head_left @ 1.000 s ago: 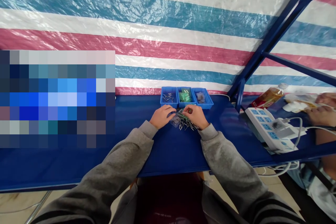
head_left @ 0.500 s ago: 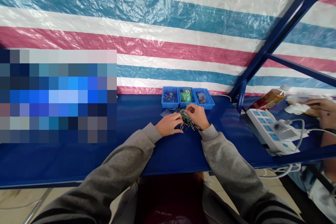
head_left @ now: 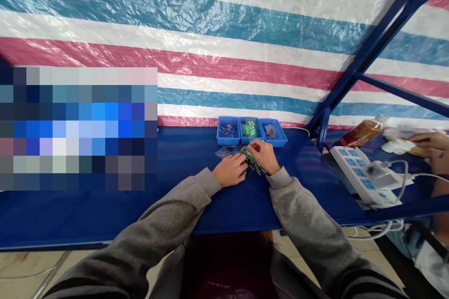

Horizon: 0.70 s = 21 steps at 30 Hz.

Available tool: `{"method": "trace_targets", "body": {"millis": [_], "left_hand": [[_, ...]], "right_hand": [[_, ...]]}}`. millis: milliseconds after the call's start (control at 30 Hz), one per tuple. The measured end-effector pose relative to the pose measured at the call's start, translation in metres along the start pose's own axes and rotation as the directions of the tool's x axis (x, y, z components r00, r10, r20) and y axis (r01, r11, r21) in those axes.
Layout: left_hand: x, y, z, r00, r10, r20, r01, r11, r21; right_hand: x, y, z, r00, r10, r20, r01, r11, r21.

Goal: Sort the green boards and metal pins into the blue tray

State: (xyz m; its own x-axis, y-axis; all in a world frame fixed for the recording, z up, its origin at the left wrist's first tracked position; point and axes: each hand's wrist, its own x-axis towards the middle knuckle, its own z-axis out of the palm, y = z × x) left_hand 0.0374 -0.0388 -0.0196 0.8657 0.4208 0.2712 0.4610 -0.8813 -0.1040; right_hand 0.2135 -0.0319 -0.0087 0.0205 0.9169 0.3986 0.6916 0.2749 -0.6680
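Observation:
My right hand (head_left: 265, 155) is closed in a pinch at a small green piece (head_left: 246, 152), whose exact kind I cannot make out. From the left, my left hand (head_left: 229, 169) reaches to the same spot, its fingers bent together over the near side of the green piece; what lies under the fingertips is hidden. Below and between both hands is a loose pile of thin metal screw-like rods (head_left: 257, 168), partly covered by my right hand. A small clear bag (head_left: 223, 152) lies just beyond my left hand.
Behind the pile stand three blue bins: one with metal rods (head_left: 228, 138), one with green pieces (head_left: 250, 121), one with small clear bags (head_left: 280, 142). To the right are a blue frame post (head_left: 323, 128), a power strip (head_left: 358, 168), a bottle (head_left: 363, 131) and another person's hand (head_left: 430, 140).
My left hand has drawn its spread fingers together and shifted slightly toward the green piece. My right hand stays almost in place.

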Motion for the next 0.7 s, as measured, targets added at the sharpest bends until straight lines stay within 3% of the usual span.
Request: {"method": "trace_targets", "body": {"millis": [367,533,700], "left_hand": [[0.002,0.003,-0.001,0.997,-0.057,-0.042,0.058,0.998,0.012],[0.001,-0.005,-0.007,0.983,-0.107,-0.147,0.1,0.994,-0.051],[-0.001,-0.015,-0.004,0.933,-0.235,-0.271,0.189,0.965,-0.184]], "right_hand": [[-0.001,-0.001,-0.001,1.0,-0.022,-0.008,0.022,1.0,0.003],[-0.001,-0.003,-0.002,0.998,-0.05,-0.036,0.051,0.998,0.035],[-0.002,-0.01,-0.004,0.99,-0.142,0.019,0.139,0.984,0.112]]}}
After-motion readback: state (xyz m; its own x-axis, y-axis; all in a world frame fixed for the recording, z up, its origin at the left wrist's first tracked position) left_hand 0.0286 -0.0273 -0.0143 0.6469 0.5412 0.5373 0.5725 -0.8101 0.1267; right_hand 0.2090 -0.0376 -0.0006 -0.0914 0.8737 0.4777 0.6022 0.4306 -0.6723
